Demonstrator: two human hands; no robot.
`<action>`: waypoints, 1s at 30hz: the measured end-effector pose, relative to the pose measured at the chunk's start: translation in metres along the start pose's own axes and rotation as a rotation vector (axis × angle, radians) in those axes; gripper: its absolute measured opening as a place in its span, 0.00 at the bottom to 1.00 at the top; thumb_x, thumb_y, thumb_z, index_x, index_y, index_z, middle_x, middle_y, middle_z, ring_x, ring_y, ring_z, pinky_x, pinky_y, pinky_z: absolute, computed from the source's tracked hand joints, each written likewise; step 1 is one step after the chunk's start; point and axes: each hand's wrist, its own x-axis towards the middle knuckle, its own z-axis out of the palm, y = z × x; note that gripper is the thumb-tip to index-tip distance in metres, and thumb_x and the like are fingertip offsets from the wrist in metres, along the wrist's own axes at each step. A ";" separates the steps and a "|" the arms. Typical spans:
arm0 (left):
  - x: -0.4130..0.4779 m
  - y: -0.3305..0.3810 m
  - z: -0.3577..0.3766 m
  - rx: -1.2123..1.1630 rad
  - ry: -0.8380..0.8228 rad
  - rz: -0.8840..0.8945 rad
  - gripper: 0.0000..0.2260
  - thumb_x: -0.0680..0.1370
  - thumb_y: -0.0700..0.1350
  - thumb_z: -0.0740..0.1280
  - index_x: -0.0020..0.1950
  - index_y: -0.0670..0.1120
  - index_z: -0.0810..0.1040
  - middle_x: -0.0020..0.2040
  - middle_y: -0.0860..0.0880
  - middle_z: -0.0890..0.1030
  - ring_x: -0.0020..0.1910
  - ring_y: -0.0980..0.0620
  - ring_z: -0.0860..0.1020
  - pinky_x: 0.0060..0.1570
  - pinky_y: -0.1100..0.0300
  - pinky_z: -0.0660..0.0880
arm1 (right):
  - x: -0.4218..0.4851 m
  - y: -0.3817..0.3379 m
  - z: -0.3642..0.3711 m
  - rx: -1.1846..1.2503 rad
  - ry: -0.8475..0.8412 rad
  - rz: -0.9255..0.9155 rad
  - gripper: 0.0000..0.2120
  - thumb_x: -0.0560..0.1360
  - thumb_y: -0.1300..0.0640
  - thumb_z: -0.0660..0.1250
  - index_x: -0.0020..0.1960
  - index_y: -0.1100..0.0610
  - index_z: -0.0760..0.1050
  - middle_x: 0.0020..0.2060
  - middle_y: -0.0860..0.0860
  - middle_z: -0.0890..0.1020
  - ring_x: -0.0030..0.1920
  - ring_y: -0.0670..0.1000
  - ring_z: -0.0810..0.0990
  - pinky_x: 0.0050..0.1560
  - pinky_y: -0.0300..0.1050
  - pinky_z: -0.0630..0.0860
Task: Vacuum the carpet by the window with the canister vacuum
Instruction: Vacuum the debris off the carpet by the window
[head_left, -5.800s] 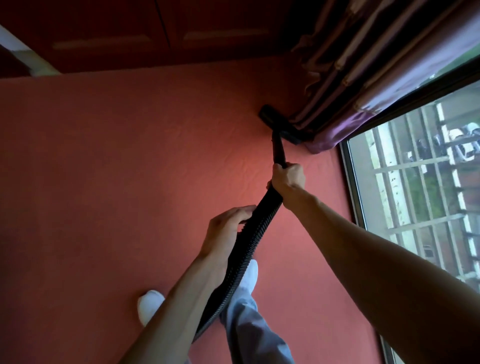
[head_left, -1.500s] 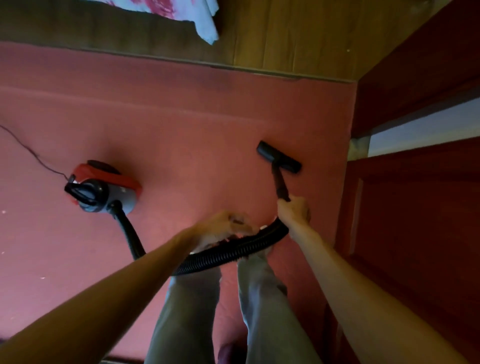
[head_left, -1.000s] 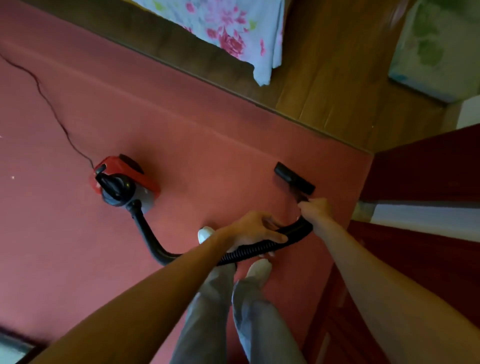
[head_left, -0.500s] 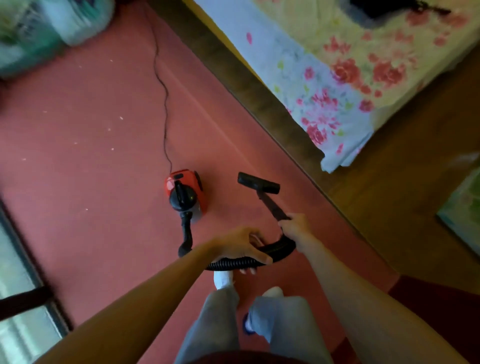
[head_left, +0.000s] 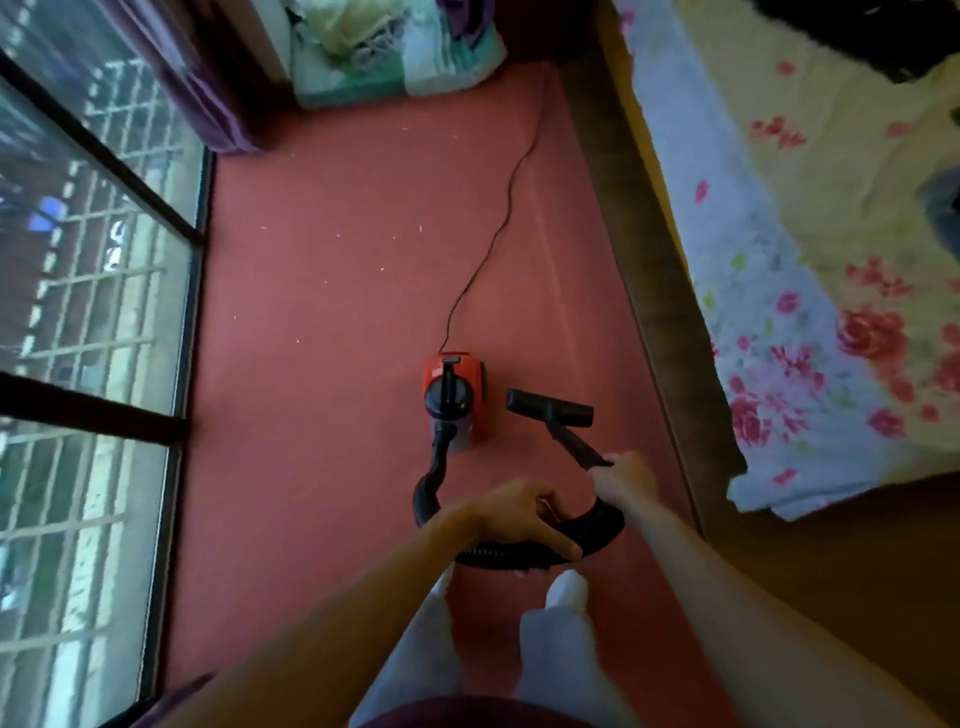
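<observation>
Since half a second ago the view has swung round. The tall barred window (head_left: 78, 312), then only a sliver at the lower left, now fills the left side, and the strip of red carpet (head_left: 337, 312) runs straight ahead between it and the flower-printed bed sheet (head_left: 805, 322) on the right.

The small red canister vacuum (head_left: 457, 395) stands on the carpet in front of the person, with its thin black power cord (head_left: 488, 244) trailing off up the strip. Its black ribbed hose (head_left: 431, 483) loops back towards the feet, where the left hand (head_left: 519, 517) is curled over it. The right hand (head_left: 626, 478) is clenched round the short black wand (head_left: 576, 447). At the wand's end, the flat black floor nozzle (head_left: 549, 408) sits on the carpet just right of the canister, its long axis across the strip.

Pale specks of litter (head_left: 384, 269) lie ahead and to the left, beyond the canister and nearer the window. The right hand would probably have to steer the nozzle forward and leftward past the canister.
</observation>
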 end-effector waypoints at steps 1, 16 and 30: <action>-0.001 0.006 0.003 -0.010 0.025 0.002 0.21 0.71 0.47 0.79 0.58 0.41 0.78 0.54 0.44 0.84 0.52 0.47 0.83 0.57 0.52 0.79 | 0.001 -0.003 -0.007 -0.017 -0.012 -0.012 0.08 0.73 0.62 0.64 0.45 0.54 0.81 0.38 0.56 0.83 0.41 0.58 0.82 0.34 0.43 0.72; -0.016 0.033 -0.019 -0.156 0.137 0.007 0.20 0.71 0.45 0.78 0.57 0.41 0.75 0.52 0.42 0.84 0.45 0.43 0.84 0.43 0.54 0.82 | 0.007 -0.067 -0.033 -0.210 0.002 -0.137 0.08 0.75 0.62 0.62 0.45 0.59 0.81 0.36 0.55 0.81 0.32 0.53 0.76 0.26 0.39 0.65; 0.027 0.044 -0.160 0.062 -0.149 0.044 0.17 0.72 0.49 0.77 0.52 0.38 0.78 0.44 0.45 0.82 0.42 0.47 0.80 0.48 0.51 0.79 | 0.024 -0.127 -0.012 0.167 0.157 0.285 0.19 0.77 0.52 0.66 0.61 0.65 0.76 0.51 0.60 0.80 0.48 0.59 0.80 0.36 0.42 0.70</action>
